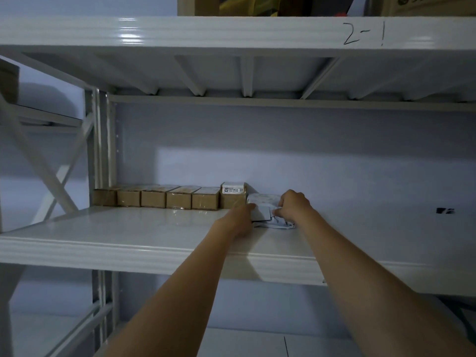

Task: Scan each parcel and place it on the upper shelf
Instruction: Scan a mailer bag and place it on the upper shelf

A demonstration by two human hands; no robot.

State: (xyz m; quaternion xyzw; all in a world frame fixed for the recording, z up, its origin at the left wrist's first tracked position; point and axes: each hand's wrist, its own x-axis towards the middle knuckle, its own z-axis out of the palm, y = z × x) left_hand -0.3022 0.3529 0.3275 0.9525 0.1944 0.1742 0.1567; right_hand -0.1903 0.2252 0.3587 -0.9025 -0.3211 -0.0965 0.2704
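At the back of the shelf point(128, 228), both hands are on a soft grey parcel point(265, 202) that lies at the right end of a row of boxes point(167, 198) along the rear wall. Left hand point(240, 219) lies against the parcel's left side, fingers reaching forward; whether they curl round the edge cannot be told from this angle. Right hand point(293, 204) sits on top at the right, fingers curled down and gripping the wrapping. Parcel rests on the shelf surface, just beside or touching the taller labelled box point(233, 195); loose wrapping trails out toward the front. Step looks like the final seating of the parcel into the row. Risks, as judged: a push to the left could nudge the labelled box and knock the row out of line; the limp bag could slump or spring forward once let go, since it has no stiff sides; the trailing flap could snag on a finger and drag the parcel out. Light is dim, and no label shows on the bag, so it may end up hidden from view. Beam above is marked "2-1" point(363, 34).
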